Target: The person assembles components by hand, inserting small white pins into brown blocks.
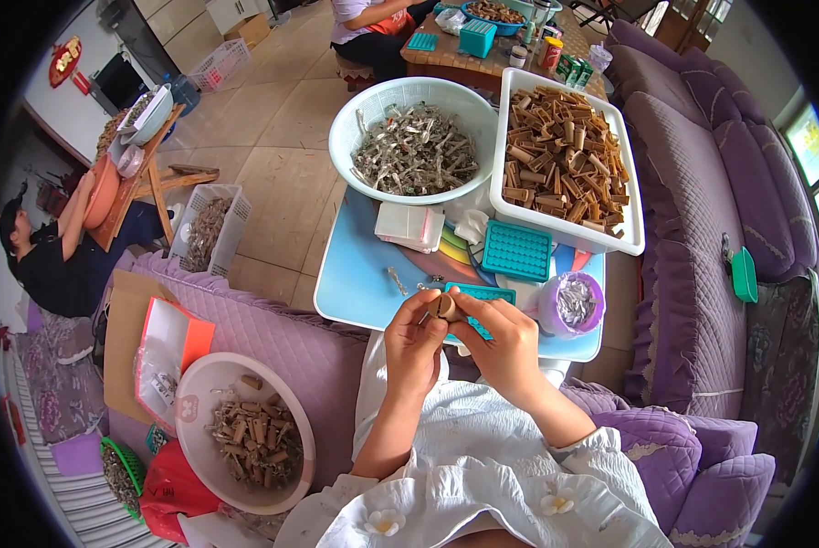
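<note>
Over the near edge of the small blue table, my left hand and my right hand pinch a short brown tube between their fingertips. It looks like cardboard or bark and has a dark slit at its end. Partly behind my right fingers lies a teal gridded tray. Farther back is a second teal tray. To the right of my hands stands a purple cup full of small silvery pieces. A twisted clear strip lies left of the tube.
A pale green basin of shiny strips and a white bin of brown pieces stand behind. On the left sofa sits a pink basin with more tubes. Another sofa runs along the right. Two people work at other tables.
</note>
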Motion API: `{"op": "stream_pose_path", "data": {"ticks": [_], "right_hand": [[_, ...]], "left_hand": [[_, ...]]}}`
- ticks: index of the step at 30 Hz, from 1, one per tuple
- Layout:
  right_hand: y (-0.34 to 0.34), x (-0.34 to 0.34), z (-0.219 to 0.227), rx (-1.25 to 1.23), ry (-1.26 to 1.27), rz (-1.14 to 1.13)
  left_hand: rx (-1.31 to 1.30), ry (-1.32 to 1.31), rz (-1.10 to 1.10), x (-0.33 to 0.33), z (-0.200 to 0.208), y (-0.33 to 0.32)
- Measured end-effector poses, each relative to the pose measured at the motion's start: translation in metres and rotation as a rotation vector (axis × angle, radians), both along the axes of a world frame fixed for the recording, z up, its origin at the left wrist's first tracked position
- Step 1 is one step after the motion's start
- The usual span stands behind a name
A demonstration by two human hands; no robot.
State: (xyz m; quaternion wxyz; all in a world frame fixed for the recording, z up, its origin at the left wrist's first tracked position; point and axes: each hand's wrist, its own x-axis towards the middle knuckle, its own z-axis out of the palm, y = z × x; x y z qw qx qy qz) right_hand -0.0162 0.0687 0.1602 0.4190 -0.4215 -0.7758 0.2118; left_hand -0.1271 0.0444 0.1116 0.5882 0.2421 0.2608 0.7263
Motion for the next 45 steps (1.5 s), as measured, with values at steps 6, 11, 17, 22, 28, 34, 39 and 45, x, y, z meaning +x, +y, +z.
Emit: {"op": "stream_pose_path", "data": {"ticks": [6,11,17,22,28,34,39,45], "right_hand": [[0.003,-0.001,0.0,0.014,-0.015,0.043],[0.005,-0.003,-0.007,0.008,-0.009,0.121],[0.001,-0.005,-0.008,0.064,-0.147,0.156],[-0.004,-0.009,-0.018,0.08,-0.081,0.268],[-0.009,-0.02,-0.051,0.285,0.212,0.176],[-0.018,-0.013,-0.069,0.124,0.204,0.072],[-0.024,-0.005,-0.067,0.106,0.262,-0.015],[-0.024,0.0,-0.077,0.147,0.271,-0.045]], "left_hand": [[0.003,-0.013,0.011,0.001,0.003,0.0],[0.119,0.456,0.143,0.007,0.008,-0.007],[0.156,0.451,0.094,0.004,0.004,-0.008],[0.287,0.175,0.057,0.008,0.004,-0.009],[0.347,0.252,-0.073,0.009,-0.002,-0.008],[0.175,0.166,-0.118,0.015,-0.008,-0.004],[0.15,0.081,-0.277,0.018,-0.008,0.0],[0.152,0.222,-0.28,0.025,-0.012,0.0]]}}
